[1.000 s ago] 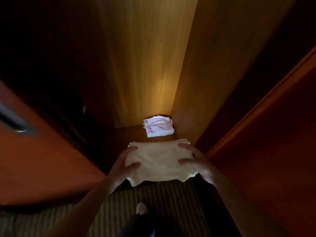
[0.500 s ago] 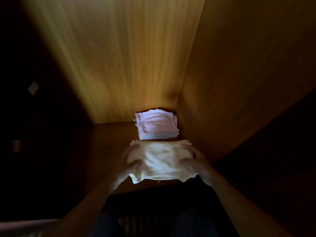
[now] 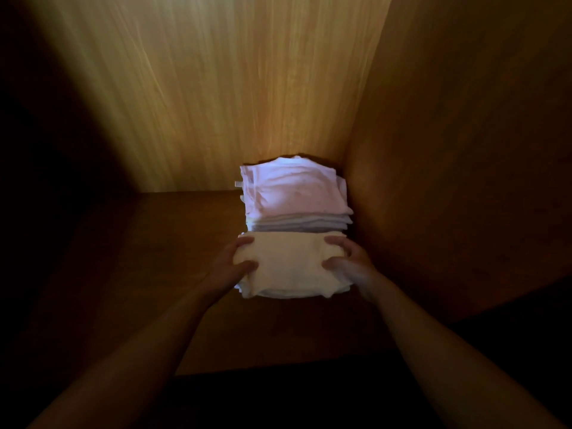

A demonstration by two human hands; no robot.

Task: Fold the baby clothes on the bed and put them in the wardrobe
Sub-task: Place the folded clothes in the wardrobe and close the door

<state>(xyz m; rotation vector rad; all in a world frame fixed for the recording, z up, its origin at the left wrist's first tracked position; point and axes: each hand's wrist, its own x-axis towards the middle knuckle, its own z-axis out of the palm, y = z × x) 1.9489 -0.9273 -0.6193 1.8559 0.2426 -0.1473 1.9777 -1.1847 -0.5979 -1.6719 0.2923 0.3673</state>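
Note:
A folded cream-white bundle of baby clothes is held inside the wardrobe, low over the wooden shelf. My left hand grips its left end, thumb on top. My right hand grips its right end, fingers curled over the edge. Just behind the bundle, a stack of folded pink and white clothes sits in the shelf's back right corner. Whether the bundle rests on the shelf is unclear in the dim light.
The wardrobe's back panel is lit from above. The right side wall stands close beside the stack. The left part of the wardrobe is in deep shadow. The shelf's front edge runs below my forearms.
Both hands have carried the bundle forward into the wardrobe, up to the pink stack. My view has moved in closer; the doors and floor have left the frame.

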